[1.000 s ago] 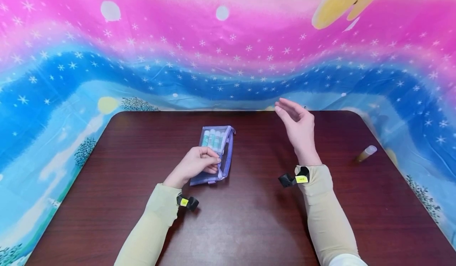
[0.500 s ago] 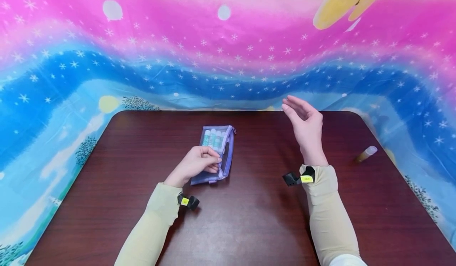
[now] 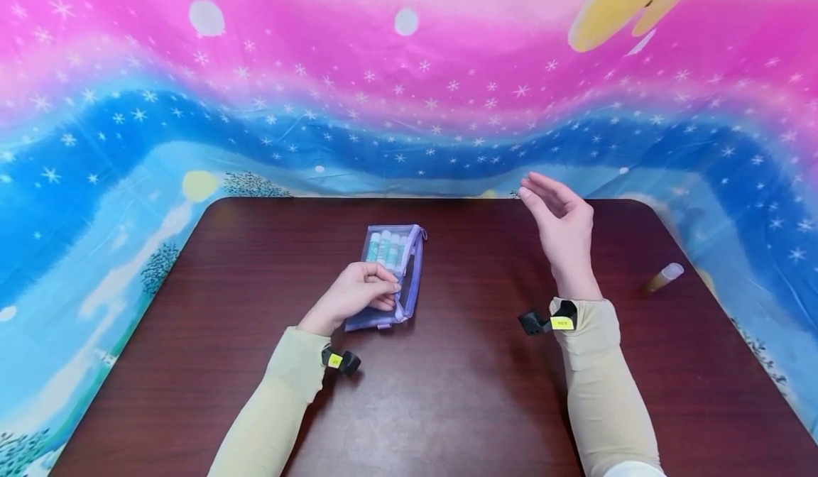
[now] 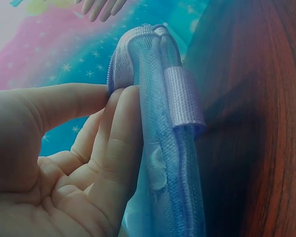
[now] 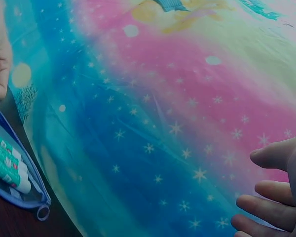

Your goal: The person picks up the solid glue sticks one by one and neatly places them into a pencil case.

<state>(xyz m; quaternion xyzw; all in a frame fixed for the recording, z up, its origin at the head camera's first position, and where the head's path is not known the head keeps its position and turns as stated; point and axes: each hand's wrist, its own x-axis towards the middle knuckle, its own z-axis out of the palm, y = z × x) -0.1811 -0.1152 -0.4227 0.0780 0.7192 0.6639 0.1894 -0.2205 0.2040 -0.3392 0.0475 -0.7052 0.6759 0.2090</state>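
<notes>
A purple mesh zipper pouch [image 3: 367, 319] lies on the table with its zipped side parted. My left hand [image 3: 358, 294] pinches the edge of that opening between thumb and fingers. In the left wrist view the thumb meets the fingertips at the pale zipper edge of the pouch [image 4: 163, 148]. Several white-and-green glue sticks [image 3: 386, 247] sit side by side inside, their lower ends hidden by the hand. Up in the air to the right, my right hand [image 3: 565, 232] holds nothing. Its fingers [image 5: 274, 212] are extended and the thumb stands apart in the right wrist view.
A small tube with a pale, see-through end [image 3: 665, 277] stands near the right edge of the dark wooden table [image 3: 460, 392]. Behind and around the table hangs a pink-and-blue cloth [image 3: 332, 94] with snowflakes. Each wrist wears a black camera [image 3: 535, 322].
My right hand has drifted to the right, towards the side where the small tube stands. The left hand keeps its pinch on the pouch, which lies in the same place.
</notes>
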